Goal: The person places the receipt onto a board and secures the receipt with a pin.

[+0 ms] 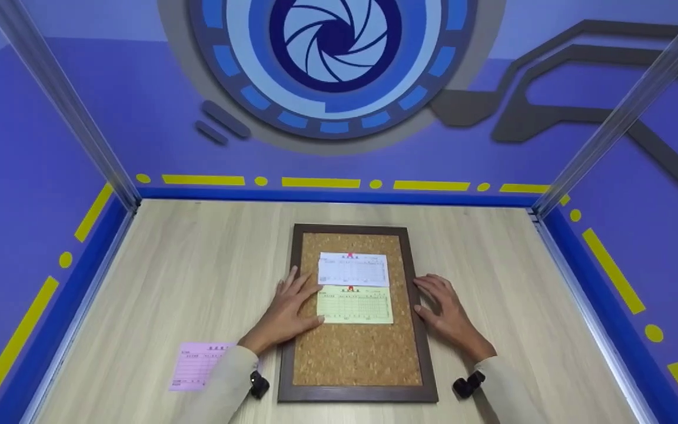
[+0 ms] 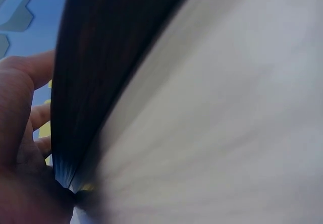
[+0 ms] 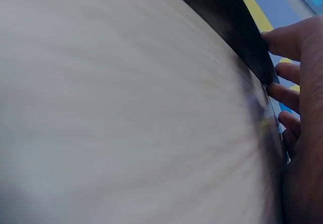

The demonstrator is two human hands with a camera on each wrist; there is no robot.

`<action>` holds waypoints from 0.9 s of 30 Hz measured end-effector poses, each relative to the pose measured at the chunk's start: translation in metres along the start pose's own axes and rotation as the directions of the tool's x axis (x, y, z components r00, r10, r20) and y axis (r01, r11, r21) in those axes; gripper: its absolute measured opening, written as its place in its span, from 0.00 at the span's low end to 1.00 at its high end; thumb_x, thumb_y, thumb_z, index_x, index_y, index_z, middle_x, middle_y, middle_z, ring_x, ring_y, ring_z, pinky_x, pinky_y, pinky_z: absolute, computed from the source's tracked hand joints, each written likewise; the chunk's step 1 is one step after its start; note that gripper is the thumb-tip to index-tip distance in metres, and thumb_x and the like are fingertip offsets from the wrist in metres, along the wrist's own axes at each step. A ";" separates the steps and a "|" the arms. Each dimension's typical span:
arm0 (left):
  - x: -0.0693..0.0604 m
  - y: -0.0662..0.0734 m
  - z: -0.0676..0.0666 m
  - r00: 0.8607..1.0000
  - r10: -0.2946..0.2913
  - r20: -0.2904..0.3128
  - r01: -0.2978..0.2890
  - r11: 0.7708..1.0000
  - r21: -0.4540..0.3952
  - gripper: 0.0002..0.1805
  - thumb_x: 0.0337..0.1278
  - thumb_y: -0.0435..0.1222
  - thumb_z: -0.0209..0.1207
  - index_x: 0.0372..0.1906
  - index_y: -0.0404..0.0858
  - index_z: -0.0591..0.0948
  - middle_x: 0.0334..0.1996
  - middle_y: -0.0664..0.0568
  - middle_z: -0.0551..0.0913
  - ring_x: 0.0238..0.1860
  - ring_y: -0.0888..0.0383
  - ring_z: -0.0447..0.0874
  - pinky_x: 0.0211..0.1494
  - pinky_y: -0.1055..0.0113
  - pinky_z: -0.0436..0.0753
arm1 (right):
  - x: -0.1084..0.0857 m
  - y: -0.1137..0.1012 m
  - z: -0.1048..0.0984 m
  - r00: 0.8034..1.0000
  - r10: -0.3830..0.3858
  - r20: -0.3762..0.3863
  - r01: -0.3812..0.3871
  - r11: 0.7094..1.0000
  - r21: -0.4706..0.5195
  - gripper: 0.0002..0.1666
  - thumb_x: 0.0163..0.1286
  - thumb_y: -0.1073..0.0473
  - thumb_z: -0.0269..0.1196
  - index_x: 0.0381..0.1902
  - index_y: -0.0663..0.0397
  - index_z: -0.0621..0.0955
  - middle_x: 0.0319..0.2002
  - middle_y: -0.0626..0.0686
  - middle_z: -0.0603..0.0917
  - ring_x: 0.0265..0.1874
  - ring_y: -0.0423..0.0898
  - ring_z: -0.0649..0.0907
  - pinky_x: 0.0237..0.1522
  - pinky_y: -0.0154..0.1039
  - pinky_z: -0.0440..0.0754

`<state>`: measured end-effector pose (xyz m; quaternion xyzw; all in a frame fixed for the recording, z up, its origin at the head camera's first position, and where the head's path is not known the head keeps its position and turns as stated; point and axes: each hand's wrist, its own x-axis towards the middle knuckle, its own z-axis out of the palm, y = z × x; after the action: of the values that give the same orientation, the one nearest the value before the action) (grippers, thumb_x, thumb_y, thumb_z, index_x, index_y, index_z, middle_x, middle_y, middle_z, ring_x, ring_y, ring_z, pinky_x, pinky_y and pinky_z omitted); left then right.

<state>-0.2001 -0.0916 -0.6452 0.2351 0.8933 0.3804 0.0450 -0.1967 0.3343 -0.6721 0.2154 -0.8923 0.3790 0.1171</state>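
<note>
A framed cork board (image 1: 356,360) lies on the table with its dark brown frame (image 2: 101,52) around it. Pinned in its upper half are a white printed slip (image 1: 353,273) and, just below, a pale green slip (image 1: 355,309), each with a red pushpin at its top edge. My left hand (image 1: 286,312) rests across the board's left side, fingers spread, thumb by the green slip's lower left corner. On the opposite side, my right hand (image 1: 448,312) touches the frame's right edge with thumb and fingertips. A pink printed slip (image 1: 192,368) lies left of the board, partly covered by my left sleeve.
The light wood table (image 1: 198,265) carries the board near its middle. Blue and purple panels with yellow dashes (image 1: 321,182) stand at the back and both sides. Metal posts (image 1: 615,118) rise at the rear corners.
</note>
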 end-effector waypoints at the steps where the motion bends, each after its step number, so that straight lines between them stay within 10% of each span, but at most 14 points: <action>1: -0.001 0.000 -0.001 1.000 0.000 -0.001 0.000 1.000 -0.006 0.39 0.66 0.49 0.73 0.78 0.39 0.79 0.86 0.37 0.61 0.89 0.33 0.38 0.85 0.26 0.43 | 0.001 0.000 0.001 1.000 0.000 0.002 0.000 1.000 0.002 0.33 0.71 0.58 0.73 0.72 0.62 0.82 0.70 0.63 0.82 0.75 0.71 0.71 0.75 0.71 0.62; 27: -0.043 -0.009 -0.049 0.983 -0.081 -0.166 0.066 0.993 -0.098 0.32 0.70 0.40 0.73 0.74 0.36 0.80 0.80 0.35 0.72 0.81 0.32 0.66 0.80 0.32 0.67 | -0.002 -0.002 -0.002 0.999 0.032 -0.009 -0.032 0.998 0.048 0.33 0.70 0.61 0.75 0.72 0.61 0.82 0.70 0.61 0.82 0.76 0.69 0.70 0.76 0.66 0.61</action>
<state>-0.1784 -0.1485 -0.6206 0.1663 0.8836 0.4377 -0.0066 -0.1945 0.3349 -0.6706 0.2019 -0.8858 0.4030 0.1104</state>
